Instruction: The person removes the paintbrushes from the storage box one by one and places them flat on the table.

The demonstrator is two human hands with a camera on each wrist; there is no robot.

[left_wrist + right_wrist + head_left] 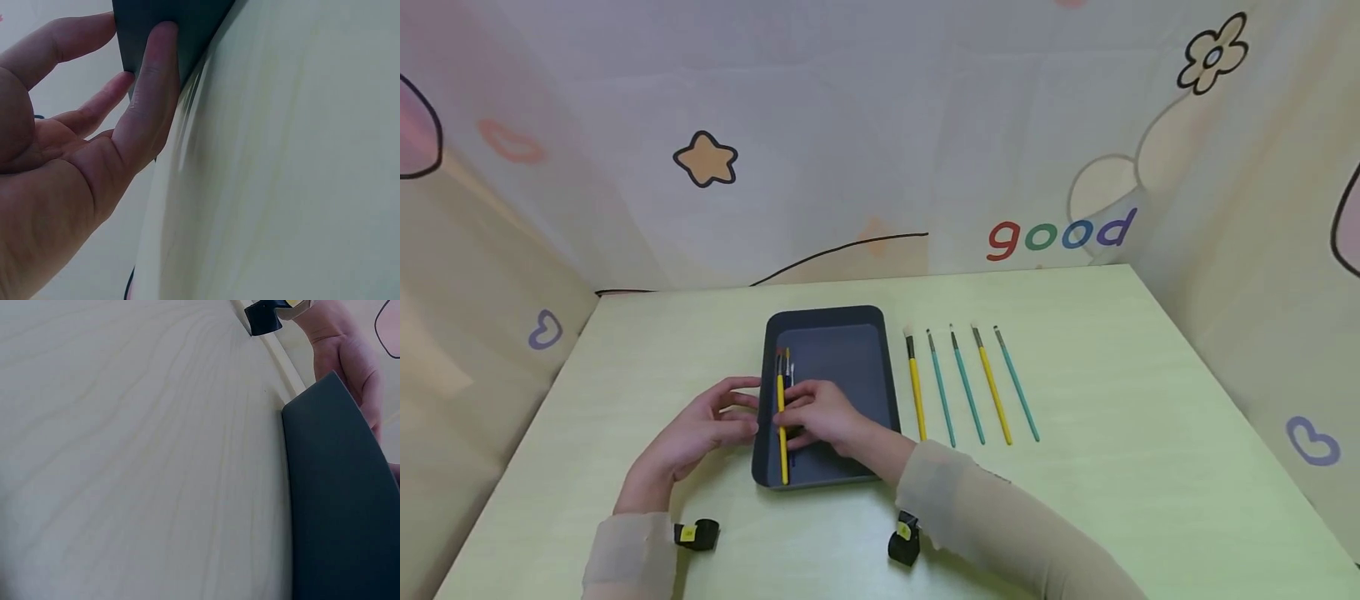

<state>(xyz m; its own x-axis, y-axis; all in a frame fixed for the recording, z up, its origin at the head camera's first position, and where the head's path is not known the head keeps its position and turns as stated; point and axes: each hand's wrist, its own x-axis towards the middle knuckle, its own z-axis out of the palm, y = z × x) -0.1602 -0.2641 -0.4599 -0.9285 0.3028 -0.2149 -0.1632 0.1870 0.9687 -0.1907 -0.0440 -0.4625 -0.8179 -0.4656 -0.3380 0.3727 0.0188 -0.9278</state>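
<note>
Five brushes [967, 385] lie beside one tray [842, 358]; inside, your right hand [823, 417] pinches a yellow brush [781, 393] near two others [787, 363]; your relaxed left hand [706, 427] touches its wall.

The right hand [829, 412] partly hides some brushes [787, 360]; its sleeve [1000, 508] is cropped.

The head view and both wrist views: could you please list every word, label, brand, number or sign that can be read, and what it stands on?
"good": on the backdrop, in coloured letters.
Yellow labels on the black wrist devices: too small to read.
Paintbrushes and tray: nothing readable.
</note>
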